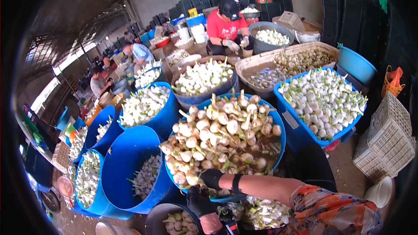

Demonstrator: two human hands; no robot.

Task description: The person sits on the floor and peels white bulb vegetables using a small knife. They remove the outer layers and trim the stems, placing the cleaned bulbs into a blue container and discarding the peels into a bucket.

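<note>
A wide blue tub [282, 138] before me is heaped with unpeeled garlic bulbs [215, 130], with brownish water showing at its right side. My right hand [211, 179], in a black glove with a dark band on the wrist, reaches over the tub's near rim and touches the lowest bulbs. Just below it, outside the rim, is my left hand [198, 200], also black-gloved. The fingers of both hands are partly hidden, so whatever they hold cannot be made out. Under my arms lies a pile of garlic skins [267, 212]. Close to my left hand stands a dark bucket [155, 218] containing peeled garlic [179, 224].
A deep blue barrel [122, 156] with some peeled garlic stands left of the tub. A blue rectangular bin [292, 142] of white garlic is at the right, near stacked plastic crates [387, 137]. Across the tubs sits a person in red [227, 27] wearing gloves.
</note>
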